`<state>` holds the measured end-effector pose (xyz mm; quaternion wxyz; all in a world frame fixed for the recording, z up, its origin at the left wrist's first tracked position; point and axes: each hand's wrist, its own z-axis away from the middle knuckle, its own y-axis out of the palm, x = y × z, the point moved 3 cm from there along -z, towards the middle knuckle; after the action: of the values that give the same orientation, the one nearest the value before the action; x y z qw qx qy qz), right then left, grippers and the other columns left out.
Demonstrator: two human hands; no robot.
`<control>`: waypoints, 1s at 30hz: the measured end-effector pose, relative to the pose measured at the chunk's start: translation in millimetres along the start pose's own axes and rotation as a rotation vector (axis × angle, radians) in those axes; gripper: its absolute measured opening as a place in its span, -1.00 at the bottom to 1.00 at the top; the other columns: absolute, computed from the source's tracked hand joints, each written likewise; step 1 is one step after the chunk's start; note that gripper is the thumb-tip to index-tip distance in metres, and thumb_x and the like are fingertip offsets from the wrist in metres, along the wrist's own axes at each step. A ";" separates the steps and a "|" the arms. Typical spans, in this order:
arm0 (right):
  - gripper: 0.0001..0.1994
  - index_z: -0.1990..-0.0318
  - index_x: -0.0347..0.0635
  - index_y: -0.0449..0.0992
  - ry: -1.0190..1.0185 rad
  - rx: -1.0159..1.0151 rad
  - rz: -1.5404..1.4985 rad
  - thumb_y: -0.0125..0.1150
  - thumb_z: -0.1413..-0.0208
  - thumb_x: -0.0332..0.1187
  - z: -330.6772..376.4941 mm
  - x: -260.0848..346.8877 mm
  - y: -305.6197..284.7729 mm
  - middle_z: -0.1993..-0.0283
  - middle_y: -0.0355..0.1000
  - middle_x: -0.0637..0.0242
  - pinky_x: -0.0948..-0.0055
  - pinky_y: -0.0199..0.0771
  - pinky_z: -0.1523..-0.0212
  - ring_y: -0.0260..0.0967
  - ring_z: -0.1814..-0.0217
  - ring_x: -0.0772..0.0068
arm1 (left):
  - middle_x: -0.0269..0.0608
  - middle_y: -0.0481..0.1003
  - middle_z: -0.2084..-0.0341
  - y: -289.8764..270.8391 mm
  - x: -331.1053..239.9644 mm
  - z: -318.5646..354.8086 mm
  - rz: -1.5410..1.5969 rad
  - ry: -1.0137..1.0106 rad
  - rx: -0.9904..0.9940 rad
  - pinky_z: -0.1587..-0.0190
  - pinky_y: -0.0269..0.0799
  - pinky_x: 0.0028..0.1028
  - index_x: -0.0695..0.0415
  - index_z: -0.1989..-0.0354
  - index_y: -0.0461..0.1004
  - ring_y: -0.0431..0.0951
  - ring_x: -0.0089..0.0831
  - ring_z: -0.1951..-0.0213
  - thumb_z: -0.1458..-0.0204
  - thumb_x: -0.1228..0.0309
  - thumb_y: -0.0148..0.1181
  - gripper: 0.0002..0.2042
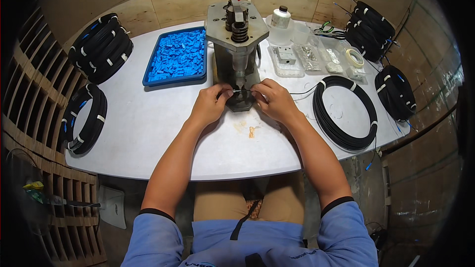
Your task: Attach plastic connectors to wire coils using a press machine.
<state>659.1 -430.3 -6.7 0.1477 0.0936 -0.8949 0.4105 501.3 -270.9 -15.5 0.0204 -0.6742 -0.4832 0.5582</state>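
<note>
Both hands pinch a thin black cable end (242, 90) at the base of the grey metal hand press (237, 49) on the white desk (148, 128): the left hand (210, 104) and right hand (273, 100) are closed on it from either side. The likely hazards are fingertips so near the die being caught, or the cable slipping out of line. The cable trails right to the black coil (345, 111).
</note>
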 end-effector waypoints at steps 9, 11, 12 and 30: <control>-0.81 0.13 -0.06 0.63 0.013 0.025 0.017 0.32 -0.07 -0.44 1.6 1.1 -0.4 0.22 0.50 0.28 0.21 0.60 0.24 0.53 0.17 0.13 | 0.08 0.66 0.29 -1.8 -5.7 1.7 0.023 -0.011 0.020 0.13 0.55 -0.31 0.23 0.09 0.64 0.70 -0.09 0.25 -0.21 0.39 0.21 -0.79; -0.79 0.12 -0.05 0.63 0.008 0.025 0.009 0.32 -0.07 -0.44 0.5 0.5 0.4 0.22 0.50 0.28 0.21 0.60 0.24 0.53 0.17 0.14 | 0.08 0.66 0.30 -0.6 -1.6 1.3 0.036 0.004 0.003 0.14 0.55 -0.31 0.22 0.09 0.64 0.69 -0.10 0.26 -0.21 0.39 0.21 -0.80; -0.79 0.12 -0.06 0.63 0.018 0.022 -0.003 0.32 -0.06 -0.45 2.0 0.5 0.0 0.21 0.51 0.28 0.22 0.60 0.23 0.53 0.17 0.14 | 0.08 0.66 0.30 0.2 -3.8 2.9 0.053 0.014 -0.009 0.15 0.55 -0.31 0.22 0.09 0.64 0.69 -0.10 0.27 -0.21 0.39 0.21 -0.80; -0.77 0.13 -0.09 0.62 -0.052 -0.009 0.032 0.33 -0.01 -0.47 0.9 1.8 -0.7 0.19 0.52 0.29 0.23 0.61 0.19 0.53 0.13 0.16 | -0.02 0.67 0.29 1.5 1.9 0.4 0.009 0.018 0.001 0.17 0.53 -0.35 0.22 0.10 0.63 0.67 -0.21 0.30 -0.22 0.34 0.24 -0.78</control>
<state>657.5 -431.6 -6.2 0.1185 0.0892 -0.9016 0.4064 501.8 -270.7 -18.0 0.0224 -0.6814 -0.4797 0.5523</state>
